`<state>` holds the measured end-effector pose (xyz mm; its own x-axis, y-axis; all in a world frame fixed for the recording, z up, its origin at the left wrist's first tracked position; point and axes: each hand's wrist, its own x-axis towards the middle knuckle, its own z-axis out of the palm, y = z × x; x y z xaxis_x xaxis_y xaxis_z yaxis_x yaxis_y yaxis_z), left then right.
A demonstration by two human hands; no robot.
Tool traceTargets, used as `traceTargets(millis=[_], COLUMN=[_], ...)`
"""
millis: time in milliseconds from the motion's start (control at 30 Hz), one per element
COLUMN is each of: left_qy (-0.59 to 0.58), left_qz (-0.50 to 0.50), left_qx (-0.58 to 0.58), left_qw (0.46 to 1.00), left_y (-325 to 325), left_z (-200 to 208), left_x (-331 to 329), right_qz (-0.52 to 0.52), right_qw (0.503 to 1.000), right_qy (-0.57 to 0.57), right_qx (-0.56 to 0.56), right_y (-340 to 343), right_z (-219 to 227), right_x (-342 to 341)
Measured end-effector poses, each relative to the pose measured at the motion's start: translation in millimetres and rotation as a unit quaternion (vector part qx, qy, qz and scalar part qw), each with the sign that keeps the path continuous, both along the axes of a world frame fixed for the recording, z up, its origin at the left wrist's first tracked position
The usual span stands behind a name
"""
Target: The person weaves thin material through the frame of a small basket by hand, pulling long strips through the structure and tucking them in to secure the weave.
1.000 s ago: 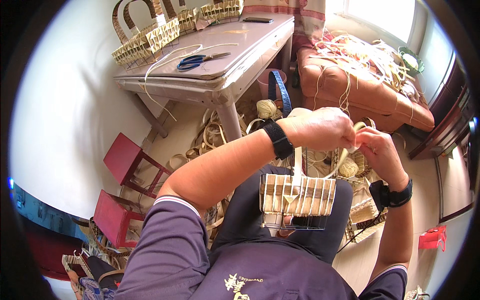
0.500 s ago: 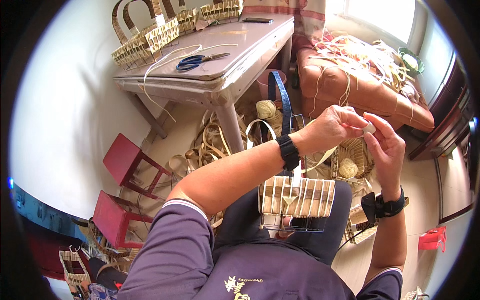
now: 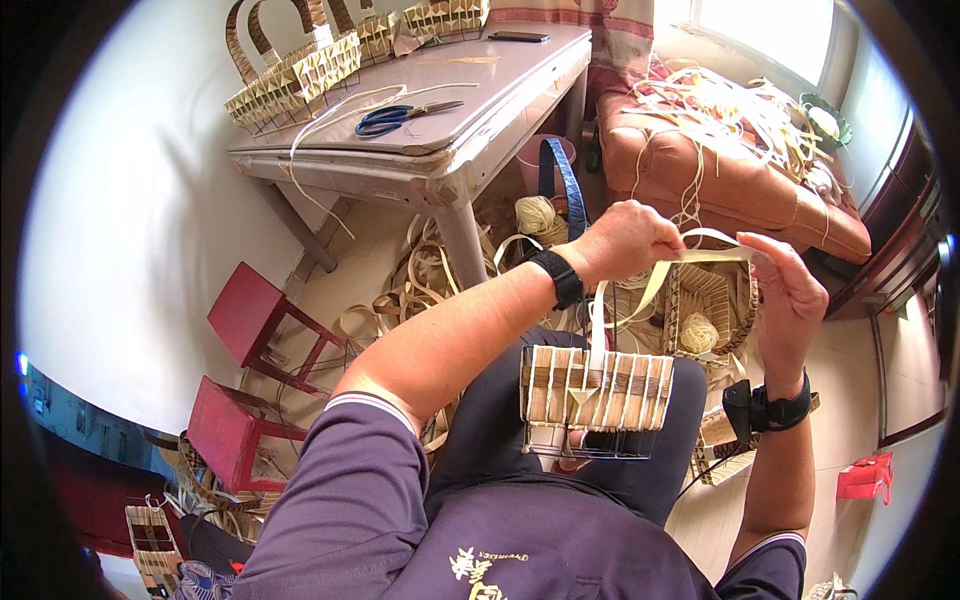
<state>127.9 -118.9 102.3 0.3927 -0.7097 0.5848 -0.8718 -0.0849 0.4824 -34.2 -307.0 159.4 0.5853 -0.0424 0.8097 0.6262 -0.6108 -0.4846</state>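
A pale flat weaving strip [image 3: 715, 256] stretches between my hands. My left hand [image 3: 632, 243] is closed on it, and a length runs from there down toward the basket. At its other end, my right hand [image 3: 788, 290] pinches the strip between thumb and fingers. On my lap rests a partly woven basket [image 3: 597, 388], its wire frame showing bare along the near edge. Brown and cream bands cross its side, and a small folded triangle of strip sits in the middle. Part of the basket's far side is hidden.
Blue-handled scissors [image 3: 385, 121], a phone [image 3: 518, 37] and finished baskets [image 3: 295, 85] lie on the table [image 3: 470, 75] at left. Loose strips [image 3: 720, 110] cover a brown padded seat [image 3: 690, 165]. Red stools [image 3: 245, 315], strip coils [image 3: 425, 275] and another basket [image 3: 710, 300] surround me.
My hands were close together on a small bunched piece of strip. Now they have moved apart, and the strip lies drawn out between them.
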Motion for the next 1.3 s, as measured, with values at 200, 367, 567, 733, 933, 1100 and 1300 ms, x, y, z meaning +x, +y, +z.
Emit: traceTargets(millis=[200, 367, 567, 733, 933, 1100, 1300], left_qy=[0.043, -0.036, 0.086, -0.008, -0.034, -0.113, -0.164], left_qz=[0.046, -0.063, -0.167, -0.065, -0.050, 0.024, 0.067], left_qx=[0.193, -0.046, 0.053, 0.056, -0.045, 0.038, 0.063], left_qw=[0.979, 0.996, 0.981, 0.996, 0.997, 0.993, 0.982], left_y=[18, 7, -4, 17, 30, 31, 29], left_z=[-15, 31, 39, 30, 20, 24, 30], left_x=[24, -1, -8, 31, 35, 26, 11], right_qz=[0.044, 0.038, 0.055, -0.017, -0.186, -0.274, -0.240], right_qw=[0.990, 0.995, 0.994, 0.994, 0.973, 0.887, 0.901], right_qy=[-0.030, 0.010, -0.024, -0.037, 0.130, 0.173, 0.217], right_qx=[0.132, 0.086, 0.087, 0.105, -0.049, -0.330, -0.289], right_y=[-6, -1, 5, -19, -42, -27, -24], right_z=[4, 8, 13, 14, 3, -30, -56], right_x=[2, -4, -7, -16, -24, -11, 3])
